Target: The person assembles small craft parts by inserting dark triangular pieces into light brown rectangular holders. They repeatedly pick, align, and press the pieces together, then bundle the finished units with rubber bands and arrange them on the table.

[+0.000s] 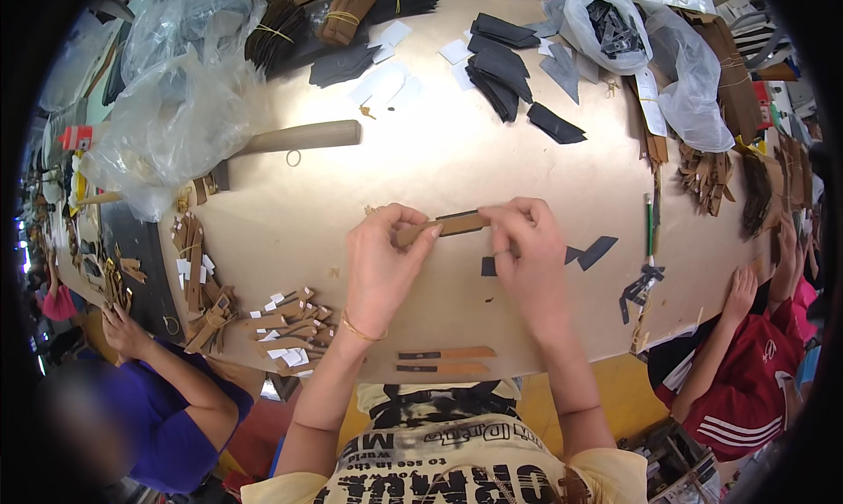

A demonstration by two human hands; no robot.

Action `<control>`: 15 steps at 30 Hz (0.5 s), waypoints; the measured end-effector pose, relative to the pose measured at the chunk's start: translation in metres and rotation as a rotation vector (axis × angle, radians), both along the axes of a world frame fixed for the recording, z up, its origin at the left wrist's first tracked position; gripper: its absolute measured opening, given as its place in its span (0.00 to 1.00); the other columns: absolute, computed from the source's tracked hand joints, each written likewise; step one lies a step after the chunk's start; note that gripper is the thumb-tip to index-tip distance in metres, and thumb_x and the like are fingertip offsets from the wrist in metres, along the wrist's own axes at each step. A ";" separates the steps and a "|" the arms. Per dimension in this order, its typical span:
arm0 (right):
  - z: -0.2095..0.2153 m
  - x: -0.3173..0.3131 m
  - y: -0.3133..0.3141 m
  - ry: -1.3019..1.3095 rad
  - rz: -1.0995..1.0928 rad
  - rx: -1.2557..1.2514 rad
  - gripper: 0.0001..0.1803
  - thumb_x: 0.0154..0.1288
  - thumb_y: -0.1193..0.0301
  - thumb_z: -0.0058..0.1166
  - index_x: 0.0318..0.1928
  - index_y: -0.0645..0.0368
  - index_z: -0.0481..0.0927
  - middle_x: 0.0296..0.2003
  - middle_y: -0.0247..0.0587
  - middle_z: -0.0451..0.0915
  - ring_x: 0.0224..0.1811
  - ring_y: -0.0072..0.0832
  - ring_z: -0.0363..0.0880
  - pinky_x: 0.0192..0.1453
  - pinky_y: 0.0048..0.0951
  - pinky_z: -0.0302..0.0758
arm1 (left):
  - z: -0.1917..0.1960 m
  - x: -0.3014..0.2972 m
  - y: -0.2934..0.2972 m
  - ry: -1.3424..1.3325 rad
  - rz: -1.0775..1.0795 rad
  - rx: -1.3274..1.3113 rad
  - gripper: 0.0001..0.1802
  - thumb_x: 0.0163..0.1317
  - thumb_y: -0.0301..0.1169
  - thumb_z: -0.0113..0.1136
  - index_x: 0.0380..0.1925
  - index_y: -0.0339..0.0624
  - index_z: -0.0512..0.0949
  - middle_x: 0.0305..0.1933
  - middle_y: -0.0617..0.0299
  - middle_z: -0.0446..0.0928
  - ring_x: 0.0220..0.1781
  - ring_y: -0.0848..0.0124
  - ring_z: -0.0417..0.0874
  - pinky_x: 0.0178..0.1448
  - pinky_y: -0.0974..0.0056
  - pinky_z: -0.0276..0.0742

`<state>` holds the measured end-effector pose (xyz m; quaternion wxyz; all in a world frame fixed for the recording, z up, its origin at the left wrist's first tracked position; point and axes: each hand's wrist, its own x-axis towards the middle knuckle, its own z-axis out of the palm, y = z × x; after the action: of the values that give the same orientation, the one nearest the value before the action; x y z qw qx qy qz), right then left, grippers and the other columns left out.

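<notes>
Here, near the middle of the frame, my left hand (379, 262) pinches the left end of a narrow brown strip (439, 228) with a dark piece laid on it, fingers (406, 218) clenched on its edge. The strip hangs just above the tan desk (457, 153), roughly level, tilted a little up to the right. My right hand (525, 245) grasps the other end, thumb and forefinger closed on it, where the dark piece sits.

To do this well, I judge I should keep both ends pinched lightly and evenly, so the dark piece stays square along the strip and does not skew. Pressing from one end toward the other would likely seat it flat.

Lower down, at the near edge of the desk, two finished-looking strips (446, 360) lie side by side. Farther right, small dark offcuts (597, 251) rest just beside my right hand.
</notes>
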<state>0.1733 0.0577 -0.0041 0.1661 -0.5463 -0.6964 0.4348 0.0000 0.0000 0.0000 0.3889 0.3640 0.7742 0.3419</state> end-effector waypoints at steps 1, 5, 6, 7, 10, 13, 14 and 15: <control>-0.007 -0.002 -0.007 -0.110 0.050 0.226 0.17 0.61 0.77 0.58 0.49 0.46 0.85 0.61 0.43 0.75 0.59 0.42 0.73 0.63 0.43 0.68 | -0.001 0.000 -0.001 0.007 0.001 0.009 0.10 0.57 0.27 0.71 0.33 0.32 0.82 0.29 0.56 0.83 0.23 0.75 0.80 0.27 0.70 0.75; -0.015 -0.006 -0.028 -0.536 0.147 0.895 0.18 0.58 0.77 0.58 0.50 0.54 0.84 0.56 0.41 0.77 0.58 0.38 0.74 0.56 0.36 0.74 | -0.003 0.004 -0.002 -0.014 0.017 0.074 0.10 0.56 0.26 0.71 0.34 0.31 0.81 0.30 0.55 0.83 0.23 0.74 0.81 0.27 0.70 0.76; -0.014 -0.006 -0.033 -0.563 0.176 0.913 0.17 0.58 0.77 0.57 0.50 0.57 0.83 0.55 0.42 0.77 0.58 0.38 0.74 0.56 0.36 0.75 | -0.003 0.004 -0.005 0.000 0.017 0.080 0.10 0.57 0.26 0.71 0.34 0.31 0.81 0.30 0.55 0.83 0.23 0.73 0.81 0.28 0.69 0.76; -0.013 -0.008 -0.035 -0.590 0.202 0.935 0.18 0.58 0.77 0.57 0.50 0.59 0.83 0.55 0.43 0.76 0.58 0.38 0.74 0.55 0.36 0.75 | -0.003 0.005 -0.006 0.015 0.015 0.092 0.10 0.57 0.26 0.70 0.35 0.31 0.81 0.31 0.55 0.83 0.23 0.72 0.81 0.28 0.69 0.77; -0.008 -0.015 -0.037 -0.598 0.296 0.860 0.21 0.58 0.79 0.55 0.54 0.62 0.80 0.53 0.44 0.75 0.56 0.41 0.73 0.55 0.37 0.75 | -0.004 0.010 -0.006 0.108 0.002 0.217 0.10 0.58 0.26 0.70 0.37 0.33 0.81 0.30 0.58 0.83 0.22 0.78 0.78 0.27 0.72 0.74; -0.001 -0.025 -0.035 -0.463 0.305 0.710 0.25 0.58 0.80 0.55 0.58 0.62 0.78 0.49 0.46 0.75 0.53 0.42 0.74 0.55 0.40 0.75 | -0.002 0.011 -0.006 0.153 -0.028 0.309 0.09 0.61 0.27 0.68 0.38 0.33 0.82 0.31 0.58 0.83 0.23 0.80 0.78 0.28 0.73 0.73; 0.001 -0.027 -0.033 -0.405 0.296 0.661 0.26 0.57 0.80 0.56 0.59 0.62 0.77 0.48 0.46 0.75 0.52 0.42 0.74 0.55 0.41 0.75 | -0.001 0.010 -0.006 0.151 -0.038 0.328 0.08 0.62 0.27 0.67 0.38 0.33 0.82 0.32 0.57 0.84 0.24 0.79 0.79 0.28 0.73 0.73; 0.004 -0.029 -0.031 -0.325 0.283 0.608 0.27 0.57 0.80 0.57 0.60 0.61 0.76 0.47 0.46 0.75 0.51 0.42 0.74 0.53 0.40 0.76 | 0.002 0.008 -0.006 0.112 -0.049 0.307 0.08 0.64 0.28 0.64 0.40 0.33 0.82 0.33 0.57 0.84 0.25 0.79 0.80 0.29 0.73 0.74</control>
<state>0.1442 0.0264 -0.0001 0.1461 -0.4322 -0.8796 0.1346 0.0080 -0.0060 0.0015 0.2930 0.4565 0.7242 0.4259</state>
